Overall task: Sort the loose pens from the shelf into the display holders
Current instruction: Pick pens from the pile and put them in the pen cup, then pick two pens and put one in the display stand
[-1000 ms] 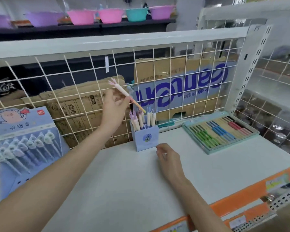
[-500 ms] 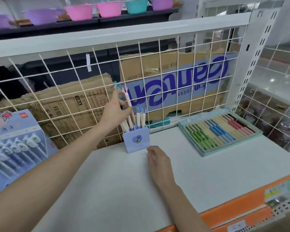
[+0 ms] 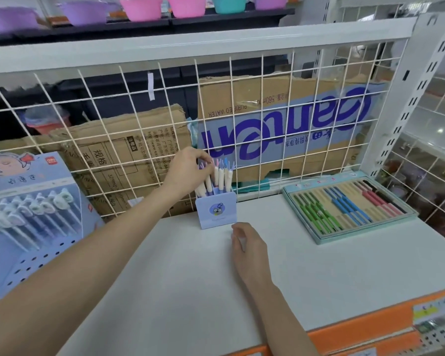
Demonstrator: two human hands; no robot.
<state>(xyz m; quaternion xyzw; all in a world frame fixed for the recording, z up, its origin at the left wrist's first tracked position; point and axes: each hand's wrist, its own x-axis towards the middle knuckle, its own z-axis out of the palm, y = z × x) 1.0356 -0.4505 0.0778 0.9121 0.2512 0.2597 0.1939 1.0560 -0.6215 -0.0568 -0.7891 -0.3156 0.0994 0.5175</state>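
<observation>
A small blue pen holder [image 3: 215, 213] stands on the white shelf [image 3: 190, 278] against the wire grid, with several cream pens [image 3: 222, 176] upright in it. My left hand [image 3: 188, 170] is over the holder's left side, fingertips pinched on the top of a pen [image 3: 208, 182] that sits in the holder. My right hand [image 3: 248, 249] rests on the shelf just in front of the holder, fingers curled and holding nothing that I can see.
A blue display stand [image 3: 28, 214] with rows of animal-topped pens stands at the left. A flat tray of green, blue and red pens [image 3: 347, 206] lies at the right. The white wire grid [image 3: 267, 124] backs the shelf, with cardboard boxes behind. An orange edge [image 3: 357, 327] fronts the shelf.
My left hand has brought the pen from a tilt above the holder down into it and still pinches its top. My right hand has stayed in front of the holder.
</observation>
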